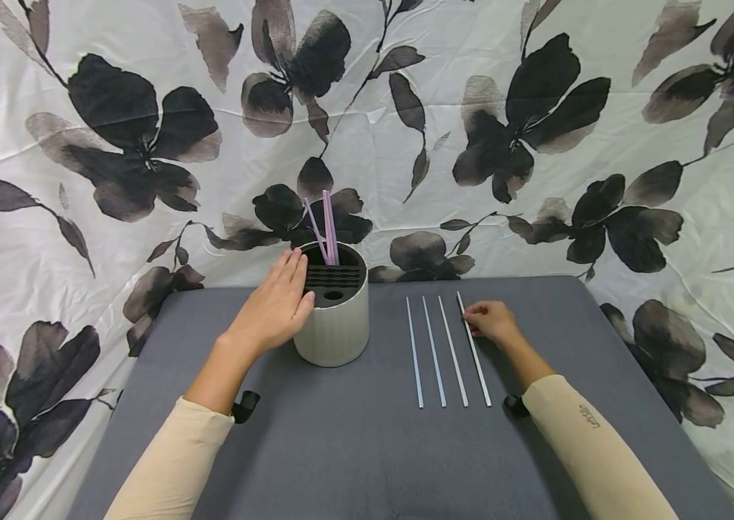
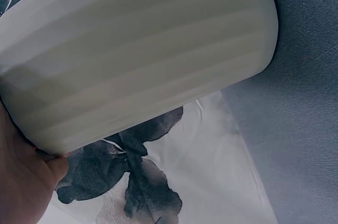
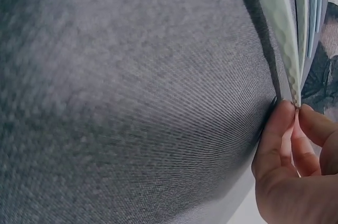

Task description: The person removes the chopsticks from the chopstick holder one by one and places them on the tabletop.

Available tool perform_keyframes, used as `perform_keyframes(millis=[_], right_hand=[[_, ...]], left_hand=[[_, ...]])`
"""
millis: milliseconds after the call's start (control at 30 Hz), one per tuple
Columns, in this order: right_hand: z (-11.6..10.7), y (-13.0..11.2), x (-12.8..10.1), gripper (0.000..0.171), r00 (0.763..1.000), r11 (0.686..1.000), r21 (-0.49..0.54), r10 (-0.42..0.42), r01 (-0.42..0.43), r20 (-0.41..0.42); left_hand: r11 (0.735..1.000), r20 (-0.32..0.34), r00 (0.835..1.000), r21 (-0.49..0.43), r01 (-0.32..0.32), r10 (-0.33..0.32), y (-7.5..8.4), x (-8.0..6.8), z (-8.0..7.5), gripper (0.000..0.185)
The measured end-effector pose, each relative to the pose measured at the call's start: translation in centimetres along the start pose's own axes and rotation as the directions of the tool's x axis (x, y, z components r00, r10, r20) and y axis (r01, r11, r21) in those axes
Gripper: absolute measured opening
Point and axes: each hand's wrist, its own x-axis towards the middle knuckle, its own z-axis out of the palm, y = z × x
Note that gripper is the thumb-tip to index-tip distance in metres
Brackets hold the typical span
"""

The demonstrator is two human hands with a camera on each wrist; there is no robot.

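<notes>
A cream ribbed holder (image 1: 334,325) with a black grid insert stands on the grey table (image 1: 354,455). Two purple straws (image 1: 329,225) stick up from its far side. My left hand (image 1: 276,307) lies against the holder's left side, fingers stretched up to the rim; the left wrist view shows the holder's wall (image 2: 137,49) against my palm (image 2: 24,182). Several pale straws lie side by side to the right. My right hand (image 1: 471,315) pinches the far end of the rightmost straw (image 1: 479,365). In the right wrist view my fingertips (image 3: 282,123) meet on that straw (image 3: 280,28).
Three more pale straws (image 1: 435,354) lie parallel to the left of the pinched one. A white cloth with black flowers (image 1: 536,144) hangs behind the table and down its sides. Bare grey tabletop stretches in front of the holder and straws.
</notes>
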Motion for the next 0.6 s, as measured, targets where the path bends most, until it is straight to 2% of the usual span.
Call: perform_keyframes(millis=[367,600], right_hand=[[0.32,0.06,0.19,0.021,0.999,0.982,-0.184,-0.052,0.049,-0.014],[0.34,0.06,0.15,0.018,0.997,0.966,-0.252,-0.071,0.06,-0.035]], left_hand=[[1.0,-0.001,1.0,0.003,-0.001,0.001,0.19,-0.13,-0.12,0.07],[1.0,-0.001,1.0,0.01,-0.006,0.006,0.18,-0.17,0.02,0.07]])
